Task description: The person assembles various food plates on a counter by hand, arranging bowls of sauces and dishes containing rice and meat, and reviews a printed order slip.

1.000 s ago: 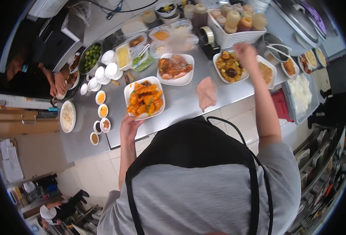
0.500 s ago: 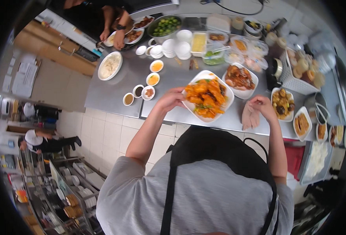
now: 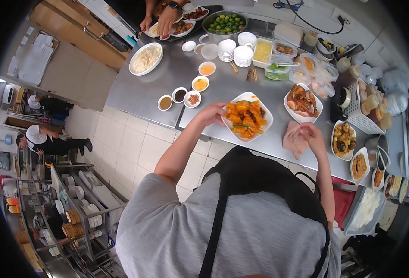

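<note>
My left hand [image 3: 212, 114] grips the left rim of a squarish white plate [image 3: 269, 124] of orange-sauced food [image 3: 245, 116], with green and dark pieces in it. The plate is at the counter's near edge; whether it rests on the steel I cannot tell. Pinched in the fingers of my right hand [image 3: 312, 135] is a pinkish cloth [image 3: 295, 141], hanging at the near edge. Beyond that hand is a white dish of browned roasted meat [image 3: 303, 100]. To its right sits a white dish of brown, mushroom-like food [image 3: 343, 140].
Small sauce bowls [image 3: 165, 103] and a rice bowl [image 3: 146, 59] stand at the left of the steel counter [image 3: 139, 99]. Stacked white dishes [image 3: 243, 54], a bowl of green citrus [image 3: 224, 23] and a bottle basket [image 3: 362, 111] line the back. A co-worker's hands [image 3: 166, 21] work at the far left.
The view has shifted, so the counter sits further up and right. The plate in my left hand has moved left, away from the meat dish. My right hand still holds the cloth.
</note>
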Demonstrator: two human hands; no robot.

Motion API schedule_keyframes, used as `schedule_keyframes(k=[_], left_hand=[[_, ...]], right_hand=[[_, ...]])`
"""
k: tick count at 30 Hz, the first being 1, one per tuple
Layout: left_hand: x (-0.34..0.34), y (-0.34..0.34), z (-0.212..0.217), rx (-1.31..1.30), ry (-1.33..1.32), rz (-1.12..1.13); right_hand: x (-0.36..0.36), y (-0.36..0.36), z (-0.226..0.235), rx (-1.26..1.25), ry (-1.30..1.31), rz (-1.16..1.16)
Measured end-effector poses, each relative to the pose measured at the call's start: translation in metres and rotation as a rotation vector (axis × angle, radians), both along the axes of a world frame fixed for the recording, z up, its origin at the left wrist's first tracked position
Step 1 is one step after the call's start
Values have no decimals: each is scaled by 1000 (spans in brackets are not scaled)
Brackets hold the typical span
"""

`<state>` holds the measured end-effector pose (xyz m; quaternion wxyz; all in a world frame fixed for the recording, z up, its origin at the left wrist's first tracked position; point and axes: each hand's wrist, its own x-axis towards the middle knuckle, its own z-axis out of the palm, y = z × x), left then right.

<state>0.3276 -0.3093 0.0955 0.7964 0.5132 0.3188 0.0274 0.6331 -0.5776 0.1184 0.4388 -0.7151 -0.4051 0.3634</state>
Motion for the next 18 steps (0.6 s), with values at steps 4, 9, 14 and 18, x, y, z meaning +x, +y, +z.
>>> schedule_keyframes(k=[4, 9, 14, 18], left_hand=[[-18, 10, -26, -97, -42, 42], [-7, 8, -22, -205, -148, 26], [8, 6, -14, -137, -89, -27], [15, 3, -8, 34, 36, 19]], right_hand=[[3, -18, -2, -48, -164, 22], [0, -28, -14, -127, -223, -21], [-23, -20, -24, -75, -353, -86], [-26, -14, -29, 5, -772, -58]])
